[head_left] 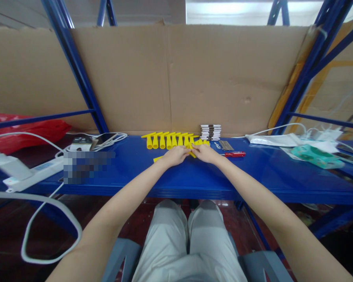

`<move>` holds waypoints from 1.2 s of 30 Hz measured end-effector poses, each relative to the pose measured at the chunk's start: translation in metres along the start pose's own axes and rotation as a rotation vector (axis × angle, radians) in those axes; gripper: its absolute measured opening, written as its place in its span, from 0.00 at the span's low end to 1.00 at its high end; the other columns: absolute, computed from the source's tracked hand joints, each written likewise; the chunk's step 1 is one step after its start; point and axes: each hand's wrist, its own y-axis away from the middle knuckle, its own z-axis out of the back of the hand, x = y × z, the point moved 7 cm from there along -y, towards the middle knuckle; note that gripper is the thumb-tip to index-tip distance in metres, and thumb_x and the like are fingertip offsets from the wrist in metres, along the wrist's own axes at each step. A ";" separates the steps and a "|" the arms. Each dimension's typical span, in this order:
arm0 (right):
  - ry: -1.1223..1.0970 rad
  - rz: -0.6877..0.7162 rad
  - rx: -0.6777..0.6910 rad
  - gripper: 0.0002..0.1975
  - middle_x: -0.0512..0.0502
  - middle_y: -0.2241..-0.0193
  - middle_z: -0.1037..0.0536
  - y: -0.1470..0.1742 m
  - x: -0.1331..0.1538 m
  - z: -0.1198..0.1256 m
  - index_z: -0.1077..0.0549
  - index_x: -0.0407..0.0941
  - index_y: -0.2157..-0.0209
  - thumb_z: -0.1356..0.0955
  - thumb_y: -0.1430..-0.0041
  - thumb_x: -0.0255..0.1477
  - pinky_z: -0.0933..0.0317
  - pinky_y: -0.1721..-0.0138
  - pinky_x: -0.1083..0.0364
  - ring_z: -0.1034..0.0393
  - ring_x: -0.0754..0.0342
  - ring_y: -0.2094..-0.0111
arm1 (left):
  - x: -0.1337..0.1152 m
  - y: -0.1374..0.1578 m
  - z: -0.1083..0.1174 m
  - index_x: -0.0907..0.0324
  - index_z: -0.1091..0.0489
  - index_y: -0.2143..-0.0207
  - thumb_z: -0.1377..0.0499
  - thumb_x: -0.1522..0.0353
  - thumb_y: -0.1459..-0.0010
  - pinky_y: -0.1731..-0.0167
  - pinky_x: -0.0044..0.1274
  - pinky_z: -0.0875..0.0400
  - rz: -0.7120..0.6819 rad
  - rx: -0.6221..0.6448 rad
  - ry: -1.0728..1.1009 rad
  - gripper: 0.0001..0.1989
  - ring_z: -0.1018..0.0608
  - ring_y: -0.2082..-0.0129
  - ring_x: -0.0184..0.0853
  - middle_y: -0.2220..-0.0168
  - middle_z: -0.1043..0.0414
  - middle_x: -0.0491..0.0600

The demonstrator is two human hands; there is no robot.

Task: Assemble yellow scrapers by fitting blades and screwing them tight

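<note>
My left hand (pixel 176 155) and my right hand (pixel 206 153) meet over the middle of the blue shelf (pixel 135 168), fingers closed round a small yellow plastic piece (pixel 192 154). Most of that piece is hidden by my fingers. Just behind my hands stands a row of several yellow plastic parts (pixel 162 141) with hollow round ends and flat tops. Beside my left hand lies another yellow part (pixel 158 159). A screwdriver with a red handle (pixel 235 154) lies right of my right hand. Tiny screws (pixel 217 145) and thin grey metal plates (pixel 226 145) lie behind it.
A stack of white-and-brown packets (pixel 210 132) stands against the cardboard wall (pixel 206 78). To the left are a white power strip (pixel 35 174), cables and a red bag (pixel 23 131). A green package (pixel 316 156) and white cables lie right. Blue posts frame both sides.
</note>
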 end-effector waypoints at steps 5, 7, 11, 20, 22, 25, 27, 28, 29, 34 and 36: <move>0.009 0.000 -0.005 0.16 0.36 0.56 0.22 -0.001 0.000 0.000 0.25 0.40 0.55 0.41 0.37 0.29 0.40 0.56 0.54 0.29 0.47 0.56 | 0.003 -0.002 -0.004 0.60 0.30 0.51 0.50 0.69 0.38 0.54 0.28 0.31 0.014 -0.024 0.004 0.16 0.24 0.54 0.38 0.54 0.25 0.53; 0.012 -0.001 -0.009 0.15 0.36 0.58 0.22 -0.002 0.000 0.000 0.25 0.40 0.57 0.40 0.37 0.29 0.39 0.57 0.54 0.29 0.47 0.57 | 0.004 -0.002 -0.005 0.61 0.31 0.50 0.50 0.69 0.38 0.53 0.29 0.31 0.039 -0.016 0.011 0.16 0.24 0.53 0.39 0.53 0.26 0.55; 0.015 -0.005 -0.026 0.15 0.36 0.58 0.21 -0.003 -0.001 -0.002 0.25 0.40 0.56 0.39 0.38 0.29 0.39 0.59 0.55 0.28 0.48 0.59 | 0.007 0.000 -0.006 0.63 0.34 0.50 0.49 0.67 0.38 0.56 0.30 0.30 0.133 0.014 0.020 0.15 0.23 0.54 0.42 0.54 0.26 0.58; -0.064 -0.006 -0.040 0.12 0.42 0.67 0.20 -0.002 -0.003 0.000 0.23 0.41 0.60 0.37 0.40 0.28 0.40 0.64 0.58 0.28 0.51 0.64 | 0.008 0.001 -0.005 0.61 0.38 0.45 0.48 0.67 0.38 0.54 0.30 0.31 0.156 0.003 0.027 0.19 0.24 0.52 0.41 0.52 0.26 0.57; -0.111 -0.001 -0.037 0.12 0.43 0.70 0.20 -0.001 -0.004 0.000 0.22 0.41 0.63 0.37 0.40 0.28 0.40 0.64 0.58 0.27 0.51 0.65 | 0.007 0.001 -0.004 0.60 0.36 0.46 0.48 0.67 0.38 0.53 0.30 0.31 0.131 -0.014 0.035 0.18 0.24 0.52 0.40 0.52 0.26 0.55; -0.190 0.010 -0.045 0.11 0.43 0.67 0.20 -0.004 -0.008 -0.001 0.22 0.42 0.63 0.37 0.41 0.27 0.38 0.60 0.56 0.27 0.50 0.62 | 0.008 0.000 -0.004 0.59 0.34 0.48 0.48 0.68 0.39 0.53 0.29 0.30 0.112 -0.035 0.039 0.17 0.24 0.53 0.39 0.52 0.25 0.54; -0.254 0.009 -0.067 0.12 0.43 0.62 0.20 -0.007 -0.012 -0.002 0.22 0.43 0.62 0.38 0.41 0.25 0.38 0.55 0.55 0.27 0.50 0.58 | 0.008 0.000 -0.004 0.58 0.32 0.50 0.47 0.68 0.39 0.54 0.29 0.30 0.105 -0.040 0.037 0.15 0.23 0.54 0.39 0.53 0.25 0.53; -0.287 0.004 -0.079 0.13 0.44 0.61 0.20 -0.008 -0.015 -0.002 0.22 0.43 0.62 0.38 0.41 0.24 0.38 0.54 0.55 0.28 0.51 0.56 | 0.008 0.000 -0.005 0.58 0.31 0.51 0.47 0.68 0.39 0.54 0.29 0.30 0.096 -0.042 0.036 0.15 0.23 0.54 0.38 0.54 0.24 0.52; -0.318 -0.004 -0.089 0.14 0.45 0.60 0.20 -0.010 -0.018 -0.003 0.22 0.44 0.61 0.38 0.42 0.23 0.38 0.53 0.54 0.28 0.51 0.55 | 0.008 0.000 -0.005 0.58 0.31 0.52 0.47 0.68 0.39 0.54 0.29 0.30 0.086 -0.044 0.034 0.14 0.23 0.54 0.38 0.54 0.24 0.51; -0.511 -0.164 -0.072 0.18 0.51 0.77 0.25 -0.009 -0.031 -0.009 0.28 0.41 0.51 0.37 0.43 0.24 0.37 0.71 0.60 0.32 0.58 0.75 | 0.007 -0.001 -0.004 0.59 0.30 0.53 0.48 0.68 0.39 0.54 0.29 0.30 0.088 -0.033 0.029 0.14 0.23 0.54 0.38 0.54 0.24 0.52; -0.623 -0.246 -0.032 0.21 0.56 0.83 0.33 -0.005 -0.033 -0.012 0.31 0.39 0.47 0.37 0.42 0.24 0.44 0.80 0.63 0.41 0.62 0.84 | 0.006 0.000 -0.004 0.60 0.31 0.52 0.48 0.68 0.39 0.54 0.30 0.30 0.100 -0.023 0.029 0.14 0.23 0.54 0.40 0.54 0.25 0.54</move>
